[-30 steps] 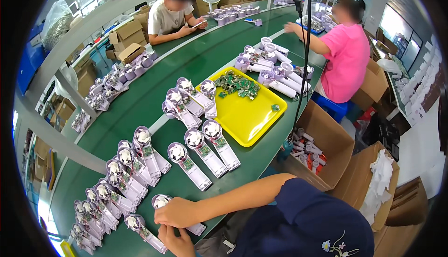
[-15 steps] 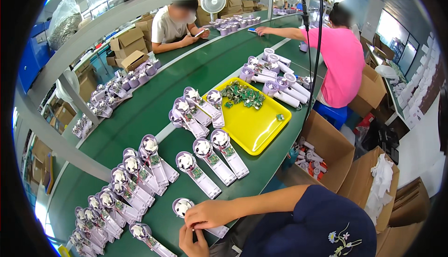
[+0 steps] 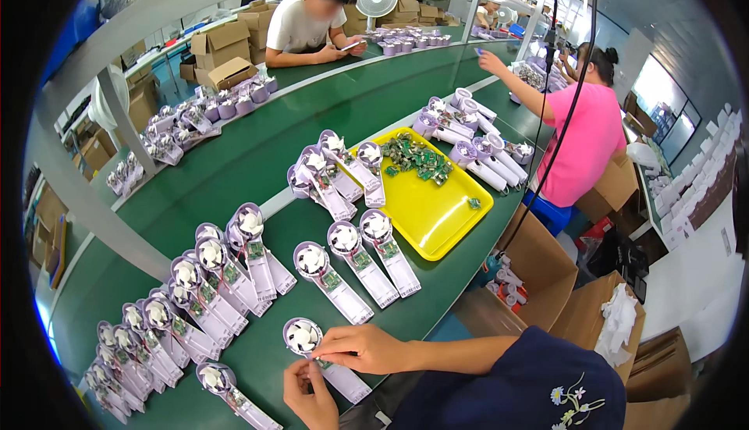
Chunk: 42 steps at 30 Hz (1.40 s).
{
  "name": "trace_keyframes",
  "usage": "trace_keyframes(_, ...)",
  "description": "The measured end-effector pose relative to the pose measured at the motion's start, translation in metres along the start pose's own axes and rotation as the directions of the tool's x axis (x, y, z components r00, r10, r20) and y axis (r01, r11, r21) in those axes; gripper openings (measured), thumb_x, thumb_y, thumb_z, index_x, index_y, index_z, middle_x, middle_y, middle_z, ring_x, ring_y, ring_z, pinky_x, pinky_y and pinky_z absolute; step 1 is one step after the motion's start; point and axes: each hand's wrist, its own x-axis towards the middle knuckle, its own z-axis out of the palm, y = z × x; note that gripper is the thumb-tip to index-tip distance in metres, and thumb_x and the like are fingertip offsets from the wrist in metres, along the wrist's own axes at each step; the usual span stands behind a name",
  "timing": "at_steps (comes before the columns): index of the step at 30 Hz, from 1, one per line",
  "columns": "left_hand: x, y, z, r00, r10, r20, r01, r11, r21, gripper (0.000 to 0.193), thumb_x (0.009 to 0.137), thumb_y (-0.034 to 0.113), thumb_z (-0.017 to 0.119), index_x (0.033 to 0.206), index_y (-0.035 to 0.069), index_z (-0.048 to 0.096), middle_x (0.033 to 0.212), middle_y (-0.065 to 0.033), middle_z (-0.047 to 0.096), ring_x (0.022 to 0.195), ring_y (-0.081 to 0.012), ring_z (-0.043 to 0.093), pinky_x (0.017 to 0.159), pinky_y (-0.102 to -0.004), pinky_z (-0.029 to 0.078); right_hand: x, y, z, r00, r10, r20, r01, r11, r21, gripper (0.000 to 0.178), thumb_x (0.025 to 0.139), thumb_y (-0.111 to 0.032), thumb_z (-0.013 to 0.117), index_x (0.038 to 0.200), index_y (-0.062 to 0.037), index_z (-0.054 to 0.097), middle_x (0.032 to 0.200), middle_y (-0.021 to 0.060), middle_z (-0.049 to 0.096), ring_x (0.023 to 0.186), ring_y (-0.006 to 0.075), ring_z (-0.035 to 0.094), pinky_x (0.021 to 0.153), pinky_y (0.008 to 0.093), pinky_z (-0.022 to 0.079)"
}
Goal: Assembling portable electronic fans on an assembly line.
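Note:
Right in front of me lies a lilac handheld fan unit point(image 3: 343, 382) with a white impeller and an opened handle. Over its neck my right hand point(image 3: 363, 350) is closed in a pinch, fingertips near a small green circuit board. Just below and to its left, my left hand point(image 3: 309, 396) has thumb and fingers drawn together close to the right fingertips. What either pinch holds is too small to make out. A similar fan unit point(image 3: 234, 399) lies to the left of my hands. Slightly farther off, another fan unit point(image 3: 334, 283) lies with its green board showing.
A yellow tray point(image 3: 437, 231) carries a pile of green circuit boards point(image 3: 417, 157). Rows of fan units point(image 3: 195, 289) line the left of the green bench. Lilac fan bodies point(image 3: 476, 137) stand beyond the tray. Cardboard boxes point(image 3: 538, 266) are at the right. Two people sit across and farther along.
My view has shifted a little. My hands have drawn slightly back from the impeller, showing more of the fan unit. The person in pink has lifted an arm off the bench with a small blue item.

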Motion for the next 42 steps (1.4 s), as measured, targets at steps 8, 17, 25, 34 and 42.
trace_keyframes(8, 0.003, 0.023, 0.021, 0.991, 0.018, -0.134, -0.019, 1.0, -0.01, 0.019, 0.097, 0.0, 0.066, 0.114, -0.004, 0.06, 0.096, -0.0077, 0.064, 0.074, -0.0087, 0.062, 0.062, -0.0229, 0.046, -0.006, -0.01, 0.0, 0.948, 0.317, 0.034, -0.318, 0.93, 0.185, 0.018, 0.095, -0.008, 0.071, 0.113, -0.0042, 0.07, 0.086, 0.001, 0.067, 0.064, 0.0092, 0.051, 0.057, 0.0258, 0.042)
trace_keyframes(17, 0.003, 0.017, 0.015, 0.989, 0.076, -0.127, -0.065, 0.994, 0.088, 0.012, 0.095, 0.001, 0.068, 0.104, -0.005, 0.062, 0.076, -0.0094, 0.068, 0.061, -0.0099, 0.063, 0.054, -0.0244, 0.047, -0.013, -0.015, 0.009, 0.987, 0.158, 0.002, -0.158, 0.982, 0.101, 0.011, 0.097, -0.005, 0.069, 0.107, -0.0049, 0.066, 0.115, 0.0046, 0.059, 0.072, 0.0109, 0.054, 0.064, 0.0263, 0.046)
trace_keyframes(25, 0.012, 0.015, 0.012, 0.997, 0.022, -0.073, -0.018, 0.998, 0.058, 0.009, 0.101, 0.004, 0.063, 0.101, -0.005, 0.061, 0.083, -0.008, 0.07, 0.061, -0.0066, 0.063, 0.049, -0.0214, 0.047, -0.012, -0.013, 0.009, 0.977, 0.2, 0.067, -0.202, 0.979, 0.023, 0.011, 0.096, -0.007, 0.07, 0.105, -0.0051, 0.065, 0.117, 0.0058, 0.058, 0.077, 0.0144, 0.057, 0.067, 0.0275, 0.048)
trace_keyframes(34, 0.01, 0.016, 0.023, 0.983, 0.078, -0.165, -0.063, 0.994, 0.091, 0.012, 0.104, 0.007, 0.059, 0.109, -0.004, 0.056, 0.074, -0.0069, 0.066, 0.063, -0.0084, 0.058, 0.053, -0.0253, 0.045, -0.022, -0.007, 0.019, 0.995, 0.094, -0.014, -0.094, 0.995, 0.017, 0.015, 0.094, -0.006, 0.071, 0.107, -0.0043, 0.064, 0.111, 0.0084, 0.06, 0.082, 0.0194, 0.059, 0.069, 0.0299, 0.05)
trace_keyframes(42, 0.005, 0.007, 0.019, 0.981, 0.106, -0.165, -0.084, 0.987, 0.134, 0.01, 0.101, 0.008, 0.062, 0.106, -0.001, 0.058, 0.085, -0.0147, 0.069, 0.064, -0.0165, 0.063, 0.057, -0.0313, 0.05, -0.004, -0.021, -0.003, 0.981, 0.196, -0.007, -0.195, 0.968, -0.157, 0.008, 0.095, -0.007, 0.07, 0.099, -0.0029, 0.064, 0.116, 0.0098, 0.059, 0.078, 0.0134, 0.059, 0.067, 0.0263, 0.049)
